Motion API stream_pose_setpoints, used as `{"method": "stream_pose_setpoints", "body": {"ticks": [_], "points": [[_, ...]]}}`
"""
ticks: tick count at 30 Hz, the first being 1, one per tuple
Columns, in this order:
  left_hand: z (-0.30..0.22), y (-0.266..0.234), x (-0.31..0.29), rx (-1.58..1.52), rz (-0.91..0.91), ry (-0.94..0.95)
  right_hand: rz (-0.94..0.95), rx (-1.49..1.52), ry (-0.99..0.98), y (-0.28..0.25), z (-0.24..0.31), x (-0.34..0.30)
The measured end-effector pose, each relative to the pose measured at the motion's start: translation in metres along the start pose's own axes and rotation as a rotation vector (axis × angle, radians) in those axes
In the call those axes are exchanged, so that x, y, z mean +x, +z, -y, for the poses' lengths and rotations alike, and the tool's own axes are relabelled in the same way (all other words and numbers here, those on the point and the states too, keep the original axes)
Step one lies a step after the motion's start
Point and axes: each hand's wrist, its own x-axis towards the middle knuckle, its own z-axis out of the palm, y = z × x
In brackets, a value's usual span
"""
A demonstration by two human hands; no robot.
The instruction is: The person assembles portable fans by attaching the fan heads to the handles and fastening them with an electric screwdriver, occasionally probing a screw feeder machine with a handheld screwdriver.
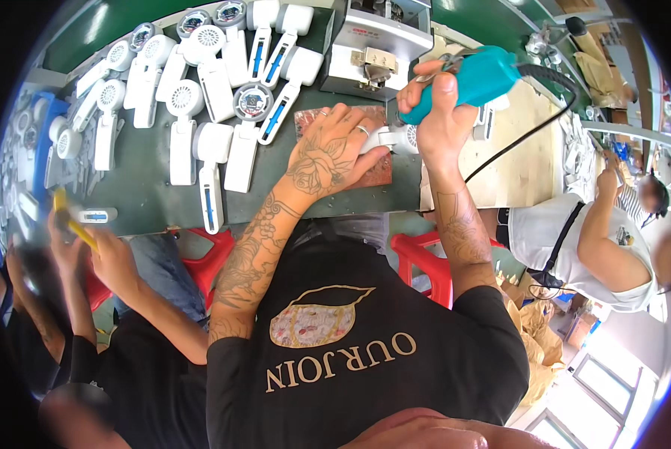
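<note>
My left hand lies palm down over a reddish-brown board, its thumb and fingers closed round a small white handheld fan. The fan's slotted round head points right, under my right hand; much of its body is hidden by my left hand. Raised just above the fan head, my right hand is wrapped round a teal corded hand tool. A black cable leaves the tool's right end. The tool's working tip cannot be made out.
Several white handheld fans cover the green worktop on the left, some with round inner parts exposed. A grey metal machine stands behind the board. Brown cardboard lies right. A co-worker's hands hold a yellow tool left; another person is right.
</note>
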Motion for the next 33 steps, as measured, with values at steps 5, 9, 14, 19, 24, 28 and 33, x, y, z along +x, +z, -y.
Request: {"method": "stream_pose_setpoints", "body": {"ticks": [5,9,14,19,24,28,33], "points": [[0.002,0.002,-0.004,-0.064,0.009,-0.009,0.040,-0.057,-0.314,0.023,0.000,0.036],[0.000,0.002,-0.007,-0.051,-0.010,-0.020,0.065,0.002,-0.339,0.031,-0.022,0.048],[0.001,0.003,-0.006,-0.033,-0.024,0.002,0.032,-0.005,-0.231,0.030,-0.018,0.043],[0.001,0.003,-0.006,-0.028,0.011,-0.024,-0.012,0.001,-0.154,0.021,0.016,0.008],[-0.003,-0.001,-0.002,-0.028,-0.016,-0.015,0.070,0.001,-0.080,-0.011,0.023,-0.024],[-0.002,0.001,-0.003,-0.021,0.014,-0.017,0.071,0.025,-0.082,-0.017,0.017,-0.033],[-0.001,0.004,-0.003,-0.038,0.013,-0.019,0.065,0.003,-0.073,-0.019,0.007,-0.036]]}}
